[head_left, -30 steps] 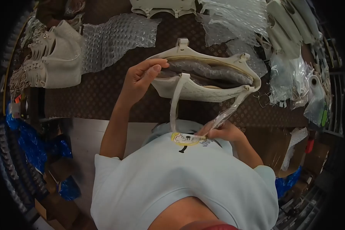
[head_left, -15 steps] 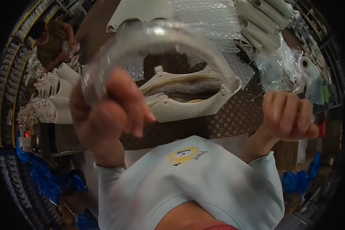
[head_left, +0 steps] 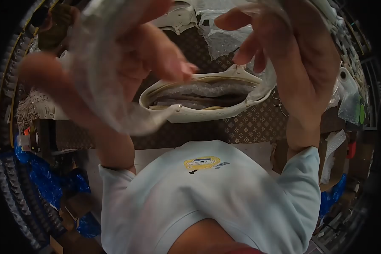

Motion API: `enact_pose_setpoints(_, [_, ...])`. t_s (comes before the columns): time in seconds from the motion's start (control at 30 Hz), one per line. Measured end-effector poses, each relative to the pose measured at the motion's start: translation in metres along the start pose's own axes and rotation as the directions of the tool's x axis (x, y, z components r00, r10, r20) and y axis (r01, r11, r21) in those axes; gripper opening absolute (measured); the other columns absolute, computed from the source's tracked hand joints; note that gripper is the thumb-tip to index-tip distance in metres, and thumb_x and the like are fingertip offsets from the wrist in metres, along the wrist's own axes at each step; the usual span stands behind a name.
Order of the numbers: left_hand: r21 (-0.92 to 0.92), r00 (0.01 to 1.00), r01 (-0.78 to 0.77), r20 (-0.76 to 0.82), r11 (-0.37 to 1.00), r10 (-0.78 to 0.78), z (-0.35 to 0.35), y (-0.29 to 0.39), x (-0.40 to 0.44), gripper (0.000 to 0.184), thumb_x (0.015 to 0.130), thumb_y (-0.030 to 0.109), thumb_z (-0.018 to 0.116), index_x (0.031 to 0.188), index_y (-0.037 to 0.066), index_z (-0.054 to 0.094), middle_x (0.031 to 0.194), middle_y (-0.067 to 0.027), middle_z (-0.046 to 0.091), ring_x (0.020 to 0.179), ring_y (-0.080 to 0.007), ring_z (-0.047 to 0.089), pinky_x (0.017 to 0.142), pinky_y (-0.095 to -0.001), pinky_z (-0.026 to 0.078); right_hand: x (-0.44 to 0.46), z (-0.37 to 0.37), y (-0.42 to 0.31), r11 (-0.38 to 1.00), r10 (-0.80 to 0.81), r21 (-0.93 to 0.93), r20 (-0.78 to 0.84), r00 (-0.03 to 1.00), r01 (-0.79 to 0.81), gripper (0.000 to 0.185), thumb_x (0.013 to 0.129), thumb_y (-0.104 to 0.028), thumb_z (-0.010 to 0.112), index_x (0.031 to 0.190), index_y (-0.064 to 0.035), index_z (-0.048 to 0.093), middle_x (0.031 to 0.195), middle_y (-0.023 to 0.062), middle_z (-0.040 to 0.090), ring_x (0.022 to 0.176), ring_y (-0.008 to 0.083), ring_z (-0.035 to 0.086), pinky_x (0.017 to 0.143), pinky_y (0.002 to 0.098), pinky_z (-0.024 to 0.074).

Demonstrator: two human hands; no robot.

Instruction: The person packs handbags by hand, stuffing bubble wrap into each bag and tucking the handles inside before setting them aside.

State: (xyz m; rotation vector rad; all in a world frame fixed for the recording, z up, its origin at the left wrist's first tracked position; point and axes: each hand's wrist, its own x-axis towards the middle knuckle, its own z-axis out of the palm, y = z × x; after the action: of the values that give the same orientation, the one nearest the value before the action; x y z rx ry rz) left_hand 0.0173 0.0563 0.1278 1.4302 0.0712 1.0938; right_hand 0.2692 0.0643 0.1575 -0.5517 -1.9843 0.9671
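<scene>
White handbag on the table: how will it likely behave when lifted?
The handbag will probably hold its shape fairly well, since its rim stands open. It may be light for its size, with clear plastic packing filling part of it. Its strap likely bends easily, judging by its curve.

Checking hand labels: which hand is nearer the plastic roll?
Right. The right hand is left of the plastic roll in the picture; the left hand is farther left, by the left end of the bag.
</scene>
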Motion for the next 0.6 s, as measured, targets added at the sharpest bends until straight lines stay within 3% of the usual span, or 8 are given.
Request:
enact_pose_setpoints(0.1, [-0.030, 0.852, 0.406, -0.349, 0.914, -0.390, -0.012, -0.054, -0.053, 0.046, 0.094, 0.038, 0.045, 0.117, -0.001, 0.054, 0.097, -0.0098, 0.061, 0.092, -0.0196, 0.058, 0.081, -0.0331, 0.048, 0.025, -0.014, 0.023, 0.920, 0.375, -0.019, 0.325, 0.868, -0.391, 0.046, 0.092, -0.036, 0.053, 0.122, -0.0016, 0.052, 0.106, 0.0142, 0.062, 0.090, 0.0167, 0.062, 0.072, 0.0284, 0.0516])
enact_pose_setpoints(0.17, [0.368, 0.662, 0.750, -0.439, 0.550, -0.608, -0.010, -0.097, -0.073, 0.035, 0.091, 0.031, 0.051, 0.109, 0.003, 0.061, 0.092, -0.0090, 0.064, 0.089, -0.0179, 0.060, 0.080, -0.0307, 0.047, 0.032, -0.002, 0.051, 0.661, 0.693, -0.275, 0.580, 0.428, -0.699, 0.036, 0.096, -0.032, 0.042, 0.108, -0.0024, 0.058, 0.094, 0.0079, 0.064, 0.086, 0.0139, 0.058, 0.078, 0.0293, 0.0464])
enact_pose_setpoints(0.23, [0.636, 0.653, 0.699, -0.382, 0.327, -0.654, -0.002, -0.115, -0.078, 0.025, 0.090, 0.024, 0.054, 0.102, 0.005, 0.064, 0.090, -0.0090, 0.066, 0.086, -0.0188, 0.061, 0.077, -0.0307, 0.047, 0.007, 0.017, 0.095, 0.646, 0.657, -0.306, 0.690, 0.305, -0.700, 0.035, 0.096, -0.032, 0.044, 0.105, -0.0028, 0.061, 0.086, 0.0080, 0.066, 0.080, 0.0135, 0.061, 0.075, 0.0278, 0.0488])
enact_pose_setpoints(0.27, [0.549, 0.711, 0.699, -0.463, 0.458, -0.530, -0.003, -0.125, -0.093, 0.028, 0.081, 0.026, 0.062, 0.091, 0.000, 0.063, 0.087, -0.0128, 0.065, 0.081, -0.0187, 0.061, 0.075, -0.0312, 0.049, -0.007, 0.024, 0.108, 0.703, 0.644, -0.385, 0.700, 0.308, -0.598, 0.033, 0.095, -0.030, 0.044, 0.102, -0.0030, 0.062, 0.083, 0.0093, 0.065, 0.079, 0.0164, 0.061, 0.076, 0.0293, 0.0480])
enact_pose_setpoints(0.33, [0.810, 0.815, 0.512, -0.352, 0.288, -0.460, -0.016, -0.146, -0.109, 0.027, 0.077, 0.024, 0.067, 0.087, -0.001, 0.060, 0.085, -0.0141, 0.064, 0.081, -0.0240, 0.062, 0.075, -0.0348, 0.049, -0.024, 0.035, 0.121, 0.739, 0.638, -0.453, 0.708, 0.303, -0.499, 0.032, 0.094, -0.028, 0.044, 0.099, -0.0031, 0.063, 0.080, 0.0106, 0.065, 0.078, 0.0194, 0.061, 0.076, 0.0308, 0.0472])
enact_pose_setpoints(0.43, [0.785, 0.753, 0.570, -0.383, 0.241, -0.535, -0.018, -0.153, -0.109, 0.035, 0.074, 0.029, 0.069, 0.090, -0.001, 0.061, 0.084, -0.0166, 0.064, 0.078, -0.0284, 0.062, 0.073, -0.0354, 0.049, -0.034, 0.050, 0.137, 0.643, 0.759, -0.647, 0.611, 0.225, -0.409, 0.026, 0.091, -0.023, 0.048, 0.090, -0.0019, 0.064, 0.084, 0.0140, 0.064, 0.080, 0.0266, 0.061, 0.074, 0.0351, 0.0472])
enact_pose_setpoints(0.5, [0.831, 0.759, 0.520, -0.342, 0.200, -0.554, -0.018, -0.150, -0.104, 0.036, 0.073, 0.030, 0.069, 0.090, -0.001, 0.061, 0.082, -0.0173, 0.064, 0.076, -0.0285, 0.062, 0.072, -0.0351, 0.049, -0.041, 0.055, 0.151, 0.727, 0.687, -0.585, 0.628, 0.367, -0.360, 0.021, 0.086, -0.017, 0.051, 0.081, 0.0004, 0.062, 0.079, 0.0187, 0.062, 0.077, 0.0320, 0.060, 0.070, 0.0396, 0.0472])
enact_pose_setpoints(0.6, [0.717, 0.469, 0.685, -0.299, 0.128, -0.831, -0.016, -0.129, -0.080, 0.029, 0.078, 0.030, 0.064, 0.092, 0.004, 0.068, 0.080, -0.0149, 0.064, 0.074, -0.0279, 0.061, 0.068, -0.0365, 0.049, -0.046, 0.070, 0.157, 0.684, 0.676, -0.697, 0.497, 0.544, -0.214, 0.016, 0.080, -0.012, 0.053, 0.078, 0.0011, 0.061, 0.073, 0.0203, 0.061, 0.072, 0.0345, 0.059, 0.067, 0.0426, 0.0473])
